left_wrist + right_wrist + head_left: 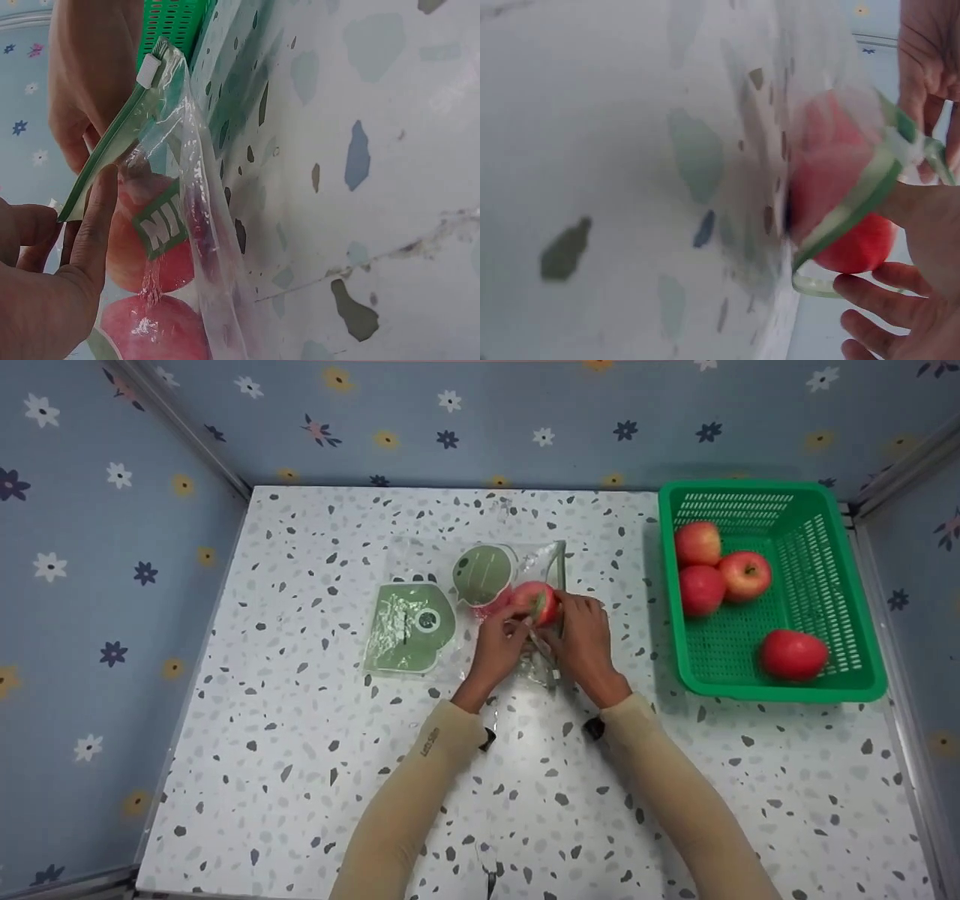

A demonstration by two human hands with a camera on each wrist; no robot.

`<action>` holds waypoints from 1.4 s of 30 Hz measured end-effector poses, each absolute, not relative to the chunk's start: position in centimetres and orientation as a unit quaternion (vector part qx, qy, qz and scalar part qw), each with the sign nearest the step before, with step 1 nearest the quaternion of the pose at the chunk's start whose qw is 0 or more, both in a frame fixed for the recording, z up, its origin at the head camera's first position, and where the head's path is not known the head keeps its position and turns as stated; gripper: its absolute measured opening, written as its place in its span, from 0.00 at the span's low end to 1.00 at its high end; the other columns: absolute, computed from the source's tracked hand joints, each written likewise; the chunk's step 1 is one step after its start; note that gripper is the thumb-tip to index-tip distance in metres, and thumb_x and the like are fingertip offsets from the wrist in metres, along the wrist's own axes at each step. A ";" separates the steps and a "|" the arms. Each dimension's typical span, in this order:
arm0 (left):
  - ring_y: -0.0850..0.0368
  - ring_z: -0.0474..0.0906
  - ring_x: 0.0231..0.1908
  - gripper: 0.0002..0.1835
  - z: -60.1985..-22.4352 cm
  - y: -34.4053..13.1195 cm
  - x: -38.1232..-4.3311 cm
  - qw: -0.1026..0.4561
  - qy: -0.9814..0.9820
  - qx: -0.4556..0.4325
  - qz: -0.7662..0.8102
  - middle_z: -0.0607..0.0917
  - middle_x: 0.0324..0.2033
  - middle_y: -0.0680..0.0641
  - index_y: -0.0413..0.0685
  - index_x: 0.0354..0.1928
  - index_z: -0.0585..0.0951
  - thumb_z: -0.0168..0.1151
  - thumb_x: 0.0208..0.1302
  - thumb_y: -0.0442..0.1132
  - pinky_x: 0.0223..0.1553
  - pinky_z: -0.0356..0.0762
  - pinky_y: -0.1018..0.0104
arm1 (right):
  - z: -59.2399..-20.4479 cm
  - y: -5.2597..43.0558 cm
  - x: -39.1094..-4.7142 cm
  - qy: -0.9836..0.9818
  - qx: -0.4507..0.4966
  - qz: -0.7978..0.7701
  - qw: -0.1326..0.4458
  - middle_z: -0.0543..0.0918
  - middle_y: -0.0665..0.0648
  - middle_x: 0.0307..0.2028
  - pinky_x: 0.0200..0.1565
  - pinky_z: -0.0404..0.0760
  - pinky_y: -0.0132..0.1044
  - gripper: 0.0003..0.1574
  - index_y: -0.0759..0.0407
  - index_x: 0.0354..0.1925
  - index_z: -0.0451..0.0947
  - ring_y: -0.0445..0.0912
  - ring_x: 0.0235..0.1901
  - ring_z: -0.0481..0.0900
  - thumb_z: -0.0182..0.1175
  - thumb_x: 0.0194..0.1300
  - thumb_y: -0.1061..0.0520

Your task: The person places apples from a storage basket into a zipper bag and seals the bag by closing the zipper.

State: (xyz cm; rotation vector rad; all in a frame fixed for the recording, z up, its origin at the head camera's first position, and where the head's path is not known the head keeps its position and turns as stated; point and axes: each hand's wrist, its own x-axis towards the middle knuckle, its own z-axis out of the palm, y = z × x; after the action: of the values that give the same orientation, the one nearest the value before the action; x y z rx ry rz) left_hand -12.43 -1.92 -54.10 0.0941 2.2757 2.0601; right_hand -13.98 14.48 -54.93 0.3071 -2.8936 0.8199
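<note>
A clear zip bag [409, 626] with green printing lies on the table, its green-edged mouth toward the right. Inside it, one apple [154, 326] shows through the plastic. Another red apple [534, 601] sits at the mouth, partly covered by the film. My left hand [499, 645] pinches the green zip edge [112, 146] between thumb and fingers. On the apple's right side, my right hand [587, 637] holds it, with fingertips [847, 285] against its exposed end and the thumb by the bag's rim. A white slider [148, 71] sits on the zip.
To the right stands a green basket [862, 637] with several apples [793, 654] in it. The speckled white table [285, 780] is bounded by flowered blue panels [495, 427] at the back and sides.
</note>
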 end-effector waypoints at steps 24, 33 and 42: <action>0.50 0.86 0.37 0.14 -53.8 -2.2 -13.1 0.020 0.741 0.055 0.669 0.84 0.46 0.36 0.30 0.59 0.81 0.56 0.78 0.28 0.34 0.89 0.64 | -55.7 12.5 -17.1 -0.958 0.080 0.260 0.093 0.86 0.64 0.56 0.60 0.79 0.57 0.31 0.65 0.64 0.79 0.62 0.58 0.78 0.74 0.65 0.59; 0.52 0.84 0.37 0.12 -53.7 -2.0 -13.1 0.023 0.743 0.046 0.668 0.83 0.47 0.35 0.29 0.57 0.82 0.56 0.78 0.27 0.36 0.90 0.64 | -55.4 11.8 -18.1 -0.956 0.065 0.275 0.076 0.84 0.64 0.58 0.64 0.79 0.55 0.34 0.65 0.66 0.78 0.61 0.60 0.78 0.74 0.63 0.64; 0.51 0.84 0.36 0.12 -53.8 -2.3 -13.1 0.017 0.748 0.053 0.661 0.84 0.47 0.35 0.30 0.56 0.82 0.56 0.78 0.27 0.36 0.89 0.65 | -54.9 12.4 -17.8 -0.959 0.060 0.271 0.059 0.84 0.64 0.60 0.63 0.78 0.56 0.36 0.64 0.68 0.76 0.61 0.61 0.78 0.75 0.64 0.60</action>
State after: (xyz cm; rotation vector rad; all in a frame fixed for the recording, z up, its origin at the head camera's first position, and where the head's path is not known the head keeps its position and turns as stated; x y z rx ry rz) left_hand -13.07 -2.26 -53.75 0.1651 2.3249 2.0556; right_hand -17.81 12.40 -54.93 0.1824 -2.9040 0.8200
